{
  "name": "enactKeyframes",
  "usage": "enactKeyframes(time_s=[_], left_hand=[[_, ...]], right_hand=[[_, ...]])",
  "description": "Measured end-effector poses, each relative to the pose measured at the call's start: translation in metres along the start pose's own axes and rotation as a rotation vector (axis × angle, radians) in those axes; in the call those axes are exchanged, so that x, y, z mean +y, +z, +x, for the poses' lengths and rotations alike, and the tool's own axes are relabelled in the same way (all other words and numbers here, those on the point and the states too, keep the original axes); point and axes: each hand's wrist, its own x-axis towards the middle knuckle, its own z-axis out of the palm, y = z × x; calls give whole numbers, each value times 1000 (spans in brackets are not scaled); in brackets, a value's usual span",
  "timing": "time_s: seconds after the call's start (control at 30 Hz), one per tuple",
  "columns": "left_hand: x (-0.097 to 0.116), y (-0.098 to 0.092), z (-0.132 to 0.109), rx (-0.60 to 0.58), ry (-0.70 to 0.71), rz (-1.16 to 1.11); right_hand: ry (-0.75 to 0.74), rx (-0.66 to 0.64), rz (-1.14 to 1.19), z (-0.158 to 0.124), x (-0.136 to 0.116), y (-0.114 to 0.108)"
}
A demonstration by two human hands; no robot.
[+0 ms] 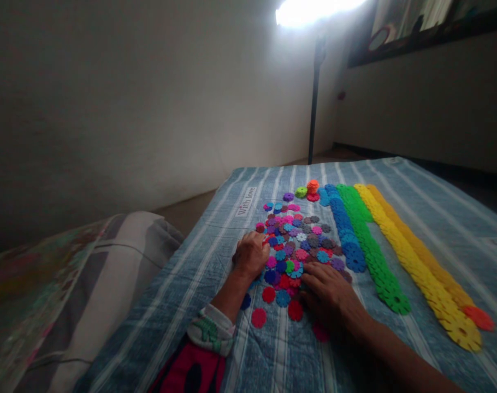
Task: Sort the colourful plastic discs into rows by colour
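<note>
A loose pile of small notched discs [301, 237] in pink, purple, blue, red, grey and green lies on a striped blue cloth [207, 240]. At the pile's left edge rests my left hand [252, 254], its fingers curled; whatever is under them is hidden. My right hand [328, 289] lies over the near right side, fingers stretched out and touching the discs, the thumb in shadow. Close in front of the hands are single discs, among them a red disc [295, 310], a blue disc [283, 298] and a pinkish-red disc [259, 317].
Overlapping rows run to the right: blue discs [342, 218], green discs [373, 254], yellow discs [416, 267] and orange-yellow discs [420, 245]. An orange disc [479, 317] ends the last row. Orange discs [313, 186] sit behind the pile. Beyond stands a lit lamp on a pole [314, 98].
</note>
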Motion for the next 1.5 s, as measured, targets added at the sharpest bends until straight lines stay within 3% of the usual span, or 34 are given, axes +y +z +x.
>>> enactKeyframes(time_s=[0.23,0.53,1.07,1.5], left_hand=[[6,-10,-3,-91,44,22],[-2,3,-1,-52,133,-46],[13,8,-7,-48,185,9],[25,4,-2,4,24,12]], right_hand=[[-14,-13,-6,-1,2,2],[-19,13,-30,-2,3,5],[-58,29,-44,-6,8,10],[-80,62,-77,-13,12,19]])
